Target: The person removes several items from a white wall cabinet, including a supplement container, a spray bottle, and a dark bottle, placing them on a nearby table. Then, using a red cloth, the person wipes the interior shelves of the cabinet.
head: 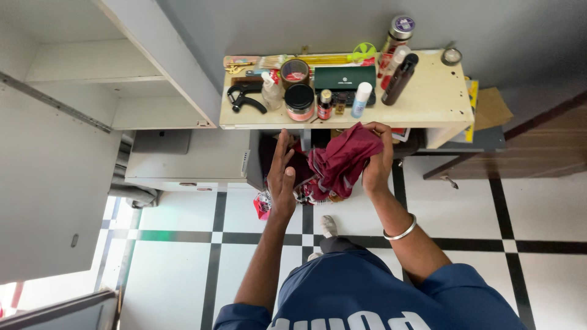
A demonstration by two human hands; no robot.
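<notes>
Right hand (376, 162) is clenched on the maroon cloth (342, 160), held just below the cream surface (437, 98)'s front edge; left hand (282, 174) hangs released beside it. I judge folding underway; next needs 2-handed gripping.

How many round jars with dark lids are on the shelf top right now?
2. One brown-rimmed jar stands toward the back of the cream shelf, left of the green box. The black-lidded jar sits in front of it, near the edge. Others could be hidden behind the bottles.

Crumpled maroon cloth (342, 160) — bunched and drooping, gripped at its top edge, just below the shelf front
</notes>
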